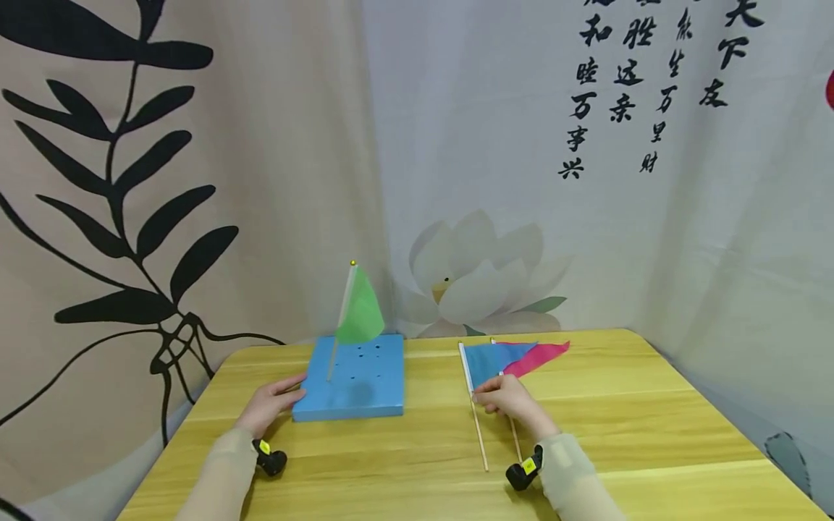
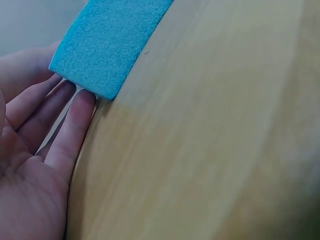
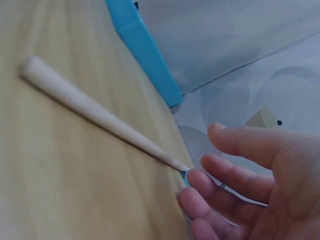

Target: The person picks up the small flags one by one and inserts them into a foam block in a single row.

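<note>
Head view: blue flag [image 1: 484, 364] overlaps pink flag [image 1: 537, 358], centre-right.
Left hand [image 1: 270, 400], fingers straight, touches board [image 1: 378, 398] (green flag [image 1: 360, 311] in it); right hand [image 1: 512, 400], thumb apart, partly hides pink's stick [image 1: 515, 438].

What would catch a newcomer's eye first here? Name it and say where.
The green flag, standing in the blue board left of centre on the table, likely comes first. Next come the blue flag and pink flag to its right, at the right hand. Behind, a big black plant print dominates the backdrop's left.
</note>
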`<state>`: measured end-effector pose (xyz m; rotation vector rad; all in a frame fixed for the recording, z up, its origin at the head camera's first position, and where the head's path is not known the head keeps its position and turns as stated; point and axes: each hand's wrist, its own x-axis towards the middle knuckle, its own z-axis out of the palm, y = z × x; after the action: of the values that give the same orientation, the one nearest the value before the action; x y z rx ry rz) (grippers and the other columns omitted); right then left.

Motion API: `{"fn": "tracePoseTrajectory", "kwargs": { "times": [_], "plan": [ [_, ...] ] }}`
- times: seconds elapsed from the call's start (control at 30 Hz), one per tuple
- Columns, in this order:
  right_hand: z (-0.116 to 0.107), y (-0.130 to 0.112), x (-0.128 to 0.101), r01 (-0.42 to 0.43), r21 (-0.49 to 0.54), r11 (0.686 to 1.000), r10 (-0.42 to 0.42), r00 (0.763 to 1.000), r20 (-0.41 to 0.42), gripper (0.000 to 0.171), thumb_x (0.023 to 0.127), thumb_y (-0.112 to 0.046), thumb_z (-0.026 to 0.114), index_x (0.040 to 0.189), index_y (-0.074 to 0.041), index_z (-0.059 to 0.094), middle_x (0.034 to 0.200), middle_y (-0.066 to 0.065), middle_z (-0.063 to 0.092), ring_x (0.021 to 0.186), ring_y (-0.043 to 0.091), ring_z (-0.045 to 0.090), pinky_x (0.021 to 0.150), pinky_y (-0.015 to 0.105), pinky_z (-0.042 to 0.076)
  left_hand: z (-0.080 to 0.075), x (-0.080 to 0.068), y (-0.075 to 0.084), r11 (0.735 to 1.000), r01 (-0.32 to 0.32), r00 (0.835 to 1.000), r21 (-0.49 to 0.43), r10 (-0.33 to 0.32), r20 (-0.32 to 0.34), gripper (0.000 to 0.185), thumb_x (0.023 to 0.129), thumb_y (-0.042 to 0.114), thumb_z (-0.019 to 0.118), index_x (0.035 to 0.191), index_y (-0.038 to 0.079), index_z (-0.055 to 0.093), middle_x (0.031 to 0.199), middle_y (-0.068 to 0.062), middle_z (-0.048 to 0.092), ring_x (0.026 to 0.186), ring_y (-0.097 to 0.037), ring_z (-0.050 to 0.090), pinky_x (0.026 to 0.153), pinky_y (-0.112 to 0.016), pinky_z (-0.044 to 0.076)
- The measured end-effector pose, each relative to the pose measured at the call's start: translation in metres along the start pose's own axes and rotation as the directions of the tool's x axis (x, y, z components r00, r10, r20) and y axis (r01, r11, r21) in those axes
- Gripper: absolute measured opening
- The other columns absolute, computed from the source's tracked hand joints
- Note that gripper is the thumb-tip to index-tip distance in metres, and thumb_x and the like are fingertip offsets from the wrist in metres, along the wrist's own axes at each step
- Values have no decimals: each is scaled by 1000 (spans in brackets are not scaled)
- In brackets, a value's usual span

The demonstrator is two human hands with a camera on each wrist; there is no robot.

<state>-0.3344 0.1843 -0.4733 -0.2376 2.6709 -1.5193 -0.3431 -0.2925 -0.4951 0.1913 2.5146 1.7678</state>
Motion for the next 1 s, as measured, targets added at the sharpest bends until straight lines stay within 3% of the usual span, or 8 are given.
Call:
{"fn": "tracePoseTrajectory", "kwargs": {
  "times": [0.37, 0.53, 0.67, 1.0],
  "plan": [
    [10, 2, -5, 31, -142, 989, -46, 994, -101, 10, 77, -14, 80, 79, -5, 75, 75, -1, 66, 56, 12, 54, 50, 25, 46, 0, 8, -3, 1000, 24, 1000, -20, -24, 10, 59, 96, 28, 63, 147, 6, 43, 150, -20, 36, 131, -38, 43, 106, -50, 40],
    [14, 4, -4, 37, -222, 974, -63, 992, -108, 22, 73, -20, 83, 62, -9, 67, 56, -7, 51, 51, 10, 41, 46, 24, 34, 1, 8, -9, 999, 50, 999, -22, -50, -15, 60, 95, 28, 65, 146, 4, 44, 150, -18, 38, 129, -37, 45, 104, -47, 43],
    [17, 7, -3, 22, -230, 973, -46, 994, -100, 31, 71, -23, 85, 55, -10, 62, 49, -9, 38, 49, 10, 32, 44, 24, 25, 1, 6, -12, 998, 55, 998, -24, -56, -22, 61, 94, 30, 65, 145, 4, 44, 149, -18, 38, 129, -36, 46, 104, -46, 43],
    [20, 7, -3, 38, -259, 965, -68, 992, -107, 40, 70, -22, 85, 48, -12, 53, 45, -10, 33, 44, 8, 28, 43, 23, 21, 0, 4, -8, 1000, 15, 1000, -4, -15, -11, 62, 95, 32, 64, 146, 4, 43, 149, -20, 38, 129, -38, 45, 107, -55, 36]
  ]
}}
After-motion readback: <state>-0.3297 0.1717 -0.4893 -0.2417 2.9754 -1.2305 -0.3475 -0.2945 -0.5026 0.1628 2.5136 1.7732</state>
